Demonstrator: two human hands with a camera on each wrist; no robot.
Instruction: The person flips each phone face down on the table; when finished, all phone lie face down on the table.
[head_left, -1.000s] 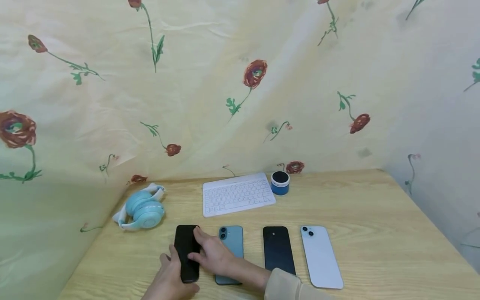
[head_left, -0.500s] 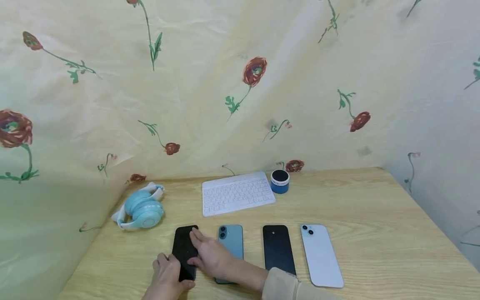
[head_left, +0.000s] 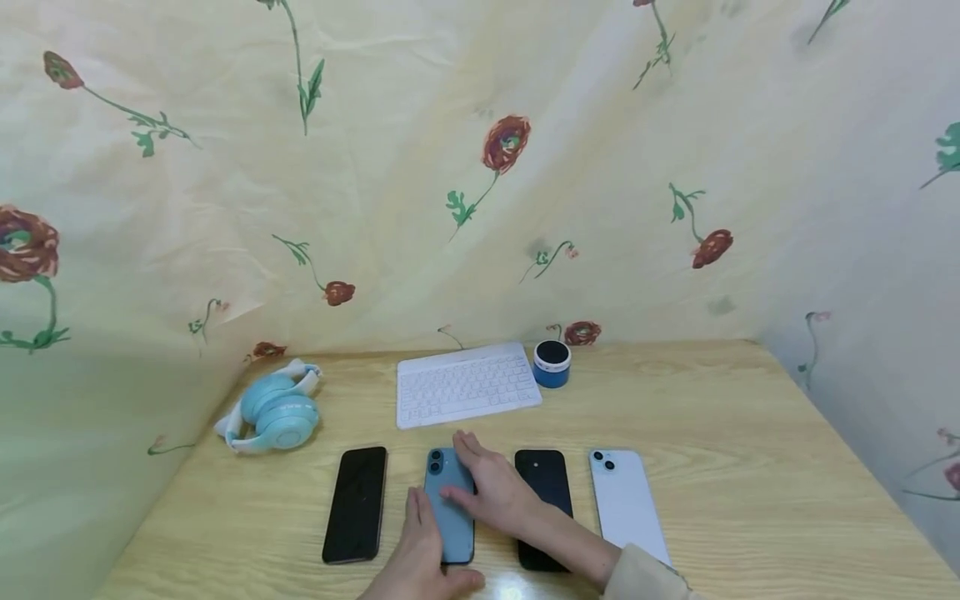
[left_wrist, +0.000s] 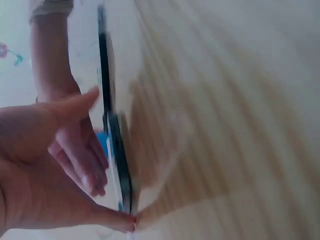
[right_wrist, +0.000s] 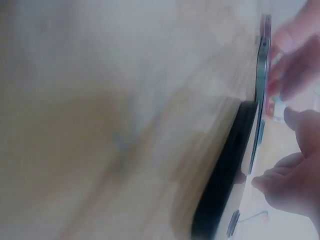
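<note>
Table (head_left: 750,433) of pale wood carries keyboard (head_left: 467,385), headphones (head_left: 273,407) and a row of four phones; the teal phone (head_left: 450,521) (second from left) is the one in hand. Right hand (head_left: 491,487) lies over its right edge, fingers straight; left hand (head_left: 420,554) pinches its near end, thumb up the left side. Judging by this, keeping it flat and parallel to its neighbours would serve best
</note>
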